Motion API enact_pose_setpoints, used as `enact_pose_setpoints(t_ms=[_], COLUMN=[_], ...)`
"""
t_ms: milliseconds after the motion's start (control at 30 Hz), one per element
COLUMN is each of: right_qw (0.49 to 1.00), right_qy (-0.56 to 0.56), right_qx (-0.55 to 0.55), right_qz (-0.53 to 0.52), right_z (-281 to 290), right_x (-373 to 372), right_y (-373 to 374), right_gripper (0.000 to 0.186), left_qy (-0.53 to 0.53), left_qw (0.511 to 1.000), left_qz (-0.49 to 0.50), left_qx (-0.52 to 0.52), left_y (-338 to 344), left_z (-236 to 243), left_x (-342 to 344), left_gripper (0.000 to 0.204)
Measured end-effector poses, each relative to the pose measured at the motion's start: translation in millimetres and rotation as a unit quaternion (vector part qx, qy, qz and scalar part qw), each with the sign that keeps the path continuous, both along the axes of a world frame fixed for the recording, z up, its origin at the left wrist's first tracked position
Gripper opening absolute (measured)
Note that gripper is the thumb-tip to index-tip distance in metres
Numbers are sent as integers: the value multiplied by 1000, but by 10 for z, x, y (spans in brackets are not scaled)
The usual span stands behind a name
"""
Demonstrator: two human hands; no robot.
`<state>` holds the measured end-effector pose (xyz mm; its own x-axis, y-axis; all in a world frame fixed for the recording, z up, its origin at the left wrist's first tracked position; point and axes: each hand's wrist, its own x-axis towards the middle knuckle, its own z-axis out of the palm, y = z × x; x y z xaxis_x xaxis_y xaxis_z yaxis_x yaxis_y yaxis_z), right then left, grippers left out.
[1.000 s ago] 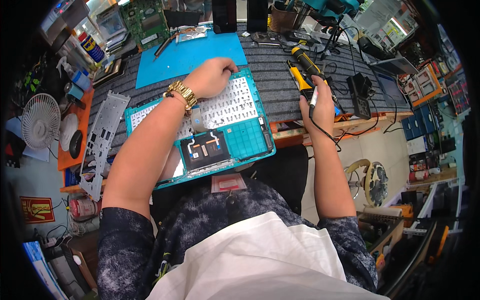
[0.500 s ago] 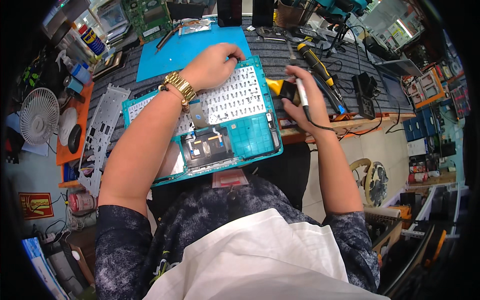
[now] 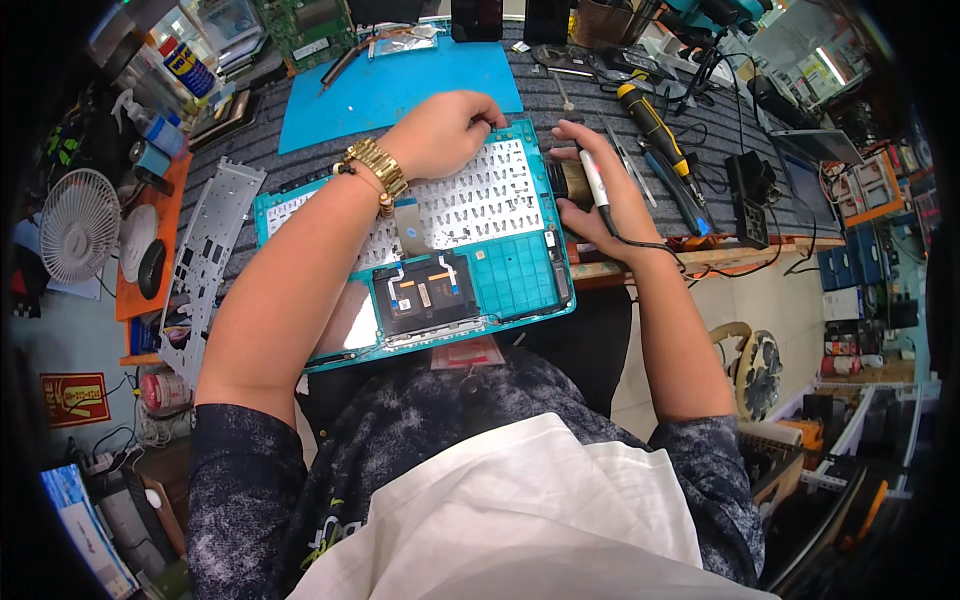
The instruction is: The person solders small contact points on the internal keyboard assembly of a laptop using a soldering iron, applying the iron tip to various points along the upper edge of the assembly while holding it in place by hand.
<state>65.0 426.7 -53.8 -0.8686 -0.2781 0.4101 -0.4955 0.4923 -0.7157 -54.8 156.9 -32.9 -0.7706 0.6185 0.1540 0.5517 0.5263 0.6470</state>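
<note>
A teal laptop palm-rest shell lies inside-up, hanging over the table's front edge. It carries a white keyboard backing plate and a dark touchpad module. My left hand, with bent fingers pressed together, touches the shell's top edge near its right corner; anything between the fingertips is hidden. Beside the shell's right edge, my right hand grips a flat dark-and-gold-brown tool, perhaps a brush. A white-and-red corded pen-shaped tool is in the same hand.
A blue mat lies behind the shell. To the right are a black-yellow screwdriver, blue-tipped pliers and a black box. A perforated metal panel and a white fan stand left.
The tool in my right hand has turned, its yellow end no longer showing. My left hand remains at the shell's top edge. The whole view has shifted slightly.
</note>
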Motion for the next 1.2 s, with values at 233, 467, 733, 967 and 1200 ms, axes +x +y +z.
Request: enact_pose_setpoints(t_ms=[233,467,733,967,1200], right_qw=[999,999,999,1000,973], right_qy=[-18,-23,-23,-4,104], right_qx=[-28,-23,-29,-21,25], right_qz=[20,20,27,13,-206], right_z=[-36,-20,-28,-33,-71], right_x=[-24,-41,-69,-59,136], right_y=[-27,-45,-62,-34,310], right_gripper=[90,91,88,87,85], left_qy=[0,-22,60,8,64], left_qw=[1000,996,997,999,997], left_qz=[-20,7,-30,-11,-26], left_qx=[3,-83,-44,-30,-20], left_y=[-13,-276,-319,-313,-374], left_z=[-70,21,-126,-57,-42], left_x=[-21,-43,-138,-89,-148], left_gripper=[27,30,28,30,28])
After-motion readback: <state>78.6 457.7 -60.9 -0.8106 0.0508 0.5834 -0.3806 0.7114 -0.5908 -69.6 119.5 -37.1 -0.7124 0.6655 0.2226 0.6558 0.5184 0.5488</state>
